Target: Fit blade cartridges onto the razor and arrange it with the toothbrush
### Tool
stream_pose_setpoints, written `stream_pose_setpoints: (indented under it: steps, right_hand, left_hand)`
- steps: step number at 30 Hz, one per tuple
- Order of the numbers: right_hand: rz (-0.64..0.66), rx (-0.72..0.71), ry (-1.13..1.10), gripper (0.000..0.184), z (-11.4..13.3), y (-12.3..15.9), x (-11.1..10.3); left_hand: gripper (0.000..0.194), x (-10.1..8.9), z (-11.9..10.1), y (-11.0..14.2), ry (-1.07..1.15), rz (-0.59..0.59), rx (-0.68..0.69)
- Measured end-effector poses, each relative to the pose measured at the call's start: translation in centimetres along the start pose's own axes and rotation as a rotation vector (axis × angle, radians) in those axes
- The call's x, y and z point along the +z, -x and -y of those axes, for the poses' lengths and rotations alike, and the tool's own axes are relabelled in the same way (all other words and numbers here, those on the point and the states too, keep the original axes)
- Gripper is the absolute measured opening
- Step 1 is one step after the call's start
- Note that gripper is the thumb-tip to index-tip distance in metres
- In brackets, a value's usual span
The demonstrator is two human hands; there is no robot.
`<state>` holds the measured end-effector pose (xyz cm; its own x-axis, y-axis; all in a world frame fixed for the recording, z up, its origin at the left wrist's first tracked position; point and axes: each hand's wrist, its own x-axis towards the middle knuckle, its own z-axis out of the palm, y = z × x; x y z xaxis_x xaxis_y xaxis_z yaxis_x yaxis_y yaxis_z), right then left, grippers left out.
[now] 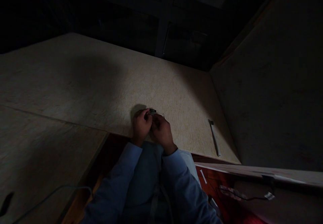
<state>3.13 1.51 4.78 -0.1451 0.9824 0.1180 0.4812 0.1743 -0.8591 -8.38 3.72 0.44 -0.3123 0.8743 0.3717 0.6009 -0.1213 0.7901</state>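
My left hand and my right hand are close together above the near edge of the pale tabletop. Both have their fingers curled in, pinching a small dark piece that shows just past the left fingertips. Thin, light, wire-like or clear strands stick out beyond the right fingers. Most of what I hold is hidden by my fingers, and the light is too dim to tell its kind.
A toothbrush lies on the tabletop to the right, near the wall. A second surface adjoins at the left, with a cable across it. Dark window panes stand behind. Below right, a cord hangs over clutter.
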Motion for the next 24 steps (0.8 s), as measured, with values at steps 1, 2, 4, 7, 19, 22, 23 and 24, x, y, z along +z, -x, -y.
stream_pose_setpoints:
  steps: [1, 2, 4, 7, 19, 22, 23, 24]
  right_hand:
    - [-0.005, 0.004, -0.02, 0.031, -0.2, 0.3, -0.2]
    - [-0.01, 0.007, -0.045, 0.032, -0.4, 0.6, -0.6]
    - [-0.026, 0.002, -0.09, 0.033, -0.9, 1.5, -1.6]
    - [-0.086, -0.014, -0.087, 0.033, -1.8, 2.9, -4.7]
    - [-0.301, 0.319, 0.51, 0.021, -11.4, 6.5, -21.8]
    - [-0.288, 0.24, 0.5, 0.022, -11.7, 6.6, -20.7]
    - [-0.281, 0.215, 0.49, 0.024, -11.4, 6.5, -20.0]
    - [-0.268, 0.205, 0.487, 0.027, -11.1, 6.3, -19.3]
  left_hand:
    - [0.023, 0.0, 0.0, 0.0, -0.029, -0.003, 0.019]
    - [0.024, -0.1, 0.0, 0.0, -0.052, -0.007, 0.036]
    - [0.023, -0.2, -0.1, 0.1, -0.091, -0.013, 0.063]
    - [0.023, -0.5, -0.4, 0.3, -0.146, -0.012, 0.086]
    - [0.027, -0.2, -0.5, 0.2, -0.278, 0.09, 0.111]
    - [0.028, 0.0, -0.7, -0.1, -0.316, 0.116, 0.12]
    - [0.028, 0.1, -0.8, -0.2, -0.329, 0.121, 0.121]
    - [0.028, 0.1, -0.9, -0.2, -0.34, 0.124, 0.123]
